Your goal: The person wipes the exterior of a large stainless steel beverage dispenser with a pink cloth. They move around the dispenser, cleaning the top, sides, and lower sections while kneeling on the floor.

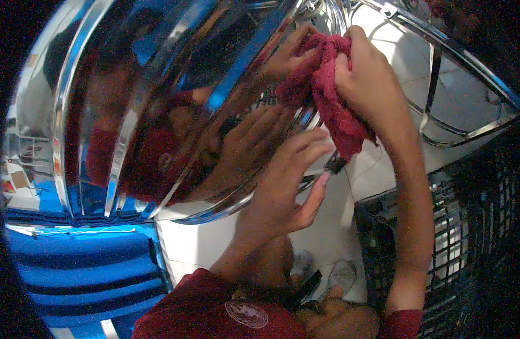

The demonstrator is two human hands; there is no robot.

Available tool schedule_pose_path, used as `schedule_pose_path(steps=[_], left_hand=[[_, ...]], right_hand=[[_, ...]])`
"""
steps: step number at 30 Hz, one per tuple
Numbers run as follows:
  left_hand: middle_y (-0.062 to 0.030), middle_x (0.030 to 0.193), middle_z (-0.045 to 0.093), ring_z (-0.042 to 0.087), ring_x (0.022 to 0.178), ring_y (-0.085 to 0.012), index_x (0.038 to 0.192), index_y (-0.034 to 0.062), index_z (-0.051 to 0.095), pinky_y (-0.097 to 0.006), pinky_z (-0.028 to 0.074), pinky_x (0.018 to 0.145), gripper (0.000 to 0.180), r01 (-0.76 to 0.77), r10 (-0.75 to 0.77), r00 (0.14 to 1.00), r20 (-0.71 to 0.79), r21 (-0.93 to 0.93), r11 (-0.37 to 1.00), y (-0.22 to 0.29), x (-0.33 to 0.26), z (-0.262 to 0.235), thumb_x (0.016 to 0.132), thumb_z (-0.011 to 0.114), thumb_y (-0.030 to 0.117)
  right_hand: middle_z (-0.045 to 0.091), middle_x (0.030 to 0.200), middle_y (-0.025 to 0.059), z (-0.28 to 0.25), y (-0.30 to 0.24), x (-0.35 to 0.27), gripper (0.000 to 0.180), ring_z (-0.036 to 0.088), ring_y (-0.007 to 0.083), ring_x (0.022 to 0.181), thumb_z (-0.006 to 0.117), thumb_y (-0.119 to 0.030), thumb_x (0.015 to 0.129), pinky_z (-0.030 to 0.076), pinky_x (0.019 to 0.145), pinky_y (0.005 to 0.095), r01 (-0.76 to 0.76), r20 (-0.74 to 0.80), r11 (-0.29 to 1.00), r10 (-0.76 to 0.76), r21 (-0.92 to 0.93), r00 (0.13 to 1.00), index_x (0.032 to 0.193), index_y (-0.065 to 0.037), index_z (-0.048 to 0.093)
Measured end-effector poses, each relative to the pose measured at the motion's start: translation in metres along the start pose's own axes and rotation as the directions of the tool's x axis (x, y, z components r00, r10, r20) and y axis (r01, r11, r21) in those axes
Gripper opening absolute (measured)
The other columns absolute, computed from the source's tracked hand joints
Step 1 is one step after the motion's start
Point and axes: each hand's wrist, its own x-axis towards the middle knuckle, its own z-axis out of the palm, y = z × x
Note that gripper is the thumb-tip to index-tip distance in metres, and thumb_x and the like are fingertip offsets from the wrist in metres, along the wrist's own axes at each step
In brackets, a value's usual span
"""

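Note:
My right hand [368, 79] is closed on a crumpled red cloth [342, 124], high up beside the rim of a large shiny metal panel [158, 96]. The cloth hangs down from my fingers, and its upper part lies close to the metal. Below it, my left hand [291, 183] is open, thumb and fingers spread. A small dark piece [335, 163] shows between its fingertips and the cloth's lower end; I cannot tell whether the fingers touch it. The curved panel mirrors my hands, the cloth and my red shirt.
A black slatted plastic crate [378, 237] stands at the lower right, close to my right forearm. Bent metal tubing [469, 135] spans the upper right. A blue ribbed cushion [90, 260] lies at lower left. Pale floor tiles [192, 240] and my feet show below.

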Motion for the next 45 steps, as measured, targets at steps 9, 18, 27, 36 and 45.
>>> schedule_pose_path(steps=[9,18,27,36,45], left_hand=[[-0.0161,0.128,0.056,0.054,0.121,-0.0351,0.120,0.0059,0.057,-0.042,0.041,0.105,0.035,-0.012,0.050,0.983,0.175,-0.212,0.977,0.026,0.003,-0.016,0.087,0.065,0.007],[-0.0108,0.117,0.063,0.060,0.113,-0.0296,0.112,0.0063,0.061,-0.045,0.041,0.105,0.023,-0.222,0.266,0.935,0.236,-0.196,0.955,0.026,0.006,-0.019,0.089,0.062,0.010],[-0.0108,0.111,0.065,0.063,0.106,-0.0282,0.106,0.0074,0.062,-0.050,0.036,0.107,0.018,-0.259,0.283,0.920,0.273,-0.121,0.958,0.007,0.003,-0.005,0.090,0.063,0.014],[-0.0185,0.119,0.061,0.056,0.113,-0.0408,0.109,0.0020,0.061,-0.053,0.023,0.114,0.023,-0.354,0.374,0.904,0.208,-0.128,0.926,0.006,0.000,0.025,0.090,0.062,0.016],[-0.0194,0.106,0.064,0.060,0.104,-0.0386,0.106,-0.0007,0.060,-0.050,0.032,0.105,0.025,-0.200,0.279,0.918,0.281,-0.279,0.939,-0.004,0.001,0.050,0.090,0.061,0.019]], right_hand=[[0.067,0.100,0.0135,-0.023,0.043,-0.003,0.049,0.066,0.0257,0.088,0.057,-0.039,0.092,0.052,0.083,0.0406,-0.390,0.226,0.841,0.325,0.375,0.918,0.116,0.003,0.054],[0.066,0.092,0.0063,-0.025,0.036,-0.039,0.036,0.061,0.0139,0.084,0.059,-0.032,0.090,0.049,0.075,0.0327,-0.410,0.197,0.814,0.359,0.413,0.912,0.104,0.002,0.061],[0.067,0.099,0.0305,-0.024,0.008,-0.033,0.051,0.067,0.0420,0.096,0.063,-0.028,0.075,0.053,0.085,0.0465,-0.410,0.065,0.907,0.417,-0.090,0.907,0.109,0.009,0.057],[0.066,0.104,0.0305,-0.035,-0.019,-0.038,0.047,0.066,0.0420,0.097,0.057,-0.028,0.083,0.051,0.087,0.0483,-0.441,0.030,0.833,0.477,-0.335,0.878,0.114,0.007,0.056],[0.066,0.106,0.0274,-0.041,-0.025,-0.045,0.047,0.066,0.0386,0.100,0.058,-0.027,0.082,0.052,0.086,0.0472,-0.380,0.087,0.832,0.449,-0.403,0.889,0.116,0.007,0.055]])
